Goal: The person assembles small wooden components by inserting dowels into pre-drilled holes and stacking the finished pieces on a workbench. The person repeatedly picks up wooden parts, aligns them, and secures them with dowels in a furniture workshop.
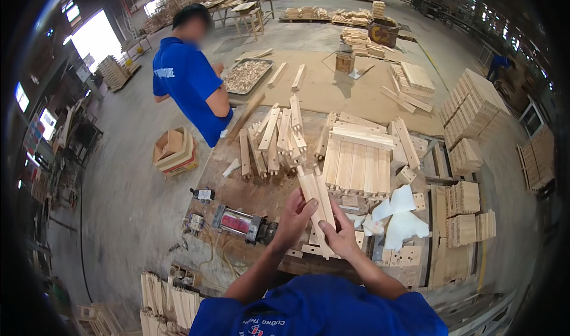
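Observation:
Over the workbench [219, 181], my left hand [291, 220] and my right hand [343, 235] are closed round two pale wooden slats [317, 199] lying side by side. My left thumb presses on the slats about halfway along; my right hand grips nearer their lower end. Pegs stick out at the far ends. Just beyond is a loose pile of wooden pieces with drilled holes [276, 137]. To its right lies a neat row of slats [359, 166], with another piece across its top. A cylinder clamp [240, 222] is mounted left of my left hand.
White foam scraps [407, 226] lie right of my right hand. A co-worker in blue [190, 74] stands at the far left, near a tray of small wooden pegs [248, 76]. A cardboard box [175, 152] is on the floor. Stacked wood [475, 110] rises at the right.

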{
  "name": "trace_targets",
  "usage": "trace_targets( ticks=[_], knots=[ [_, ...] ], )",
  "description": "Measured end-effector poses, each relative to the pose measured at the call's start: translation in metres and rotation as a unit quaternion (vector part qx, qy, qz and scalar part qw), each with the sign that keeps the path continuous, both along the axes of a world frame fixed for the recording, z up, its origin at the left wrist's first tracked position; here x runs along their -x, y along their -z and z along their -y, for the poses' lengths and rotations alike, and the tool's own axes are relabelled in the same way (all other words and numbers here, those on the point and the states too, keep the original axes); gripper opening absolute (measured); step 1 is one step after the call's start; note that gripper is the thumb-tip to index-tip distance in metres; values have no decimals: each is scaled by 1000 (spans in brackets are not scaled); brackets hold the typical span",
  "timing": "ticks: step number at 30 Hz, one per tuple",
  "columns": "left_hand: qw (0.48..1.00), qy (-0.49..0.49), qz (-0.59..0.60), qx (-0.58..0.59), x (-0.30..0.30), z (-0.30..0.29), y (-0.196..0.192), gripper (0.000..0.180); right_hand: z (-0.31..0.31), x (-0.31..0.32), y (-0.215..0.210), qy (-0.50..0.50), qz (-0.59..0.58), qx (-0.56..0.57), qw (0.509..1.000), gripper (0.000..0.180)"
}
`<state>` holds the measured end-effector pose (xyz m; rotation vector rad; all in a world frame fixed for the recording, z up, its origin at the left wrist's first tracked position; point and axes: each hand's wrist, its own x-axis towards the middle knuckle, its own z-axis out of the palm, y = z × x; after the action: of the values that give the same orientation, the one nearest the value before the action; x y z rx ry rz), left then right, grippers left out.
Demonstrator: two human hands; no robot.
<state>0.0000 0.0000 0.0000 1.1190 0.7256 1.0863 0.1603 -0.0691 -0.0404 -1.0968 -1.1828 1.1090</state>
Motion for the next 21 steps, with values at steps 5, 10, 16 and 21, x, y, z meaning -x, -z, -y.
trace_targets(
  ticks=[5, 10, 16, 21],
  knots=[
    [999, 39, 2, -3, 1, -6, -4, 46, 0, 4, 10, 37, 56, -53, 996, 62],
    [999, 17, 25, 22, -2, 7, -4, 41, 2, 3, 4, 27, 68, -52, 996, 60],
    [999, -33, 18, 31, -14, 16, 5, 37, 4, -5, -3, 2, 143, -61, 988, 72],
    [981, -177, -74, 29, -34, 40, 26, 33, 13, 2, -33, 14, 389, -75, 918, 85]
  ],
)
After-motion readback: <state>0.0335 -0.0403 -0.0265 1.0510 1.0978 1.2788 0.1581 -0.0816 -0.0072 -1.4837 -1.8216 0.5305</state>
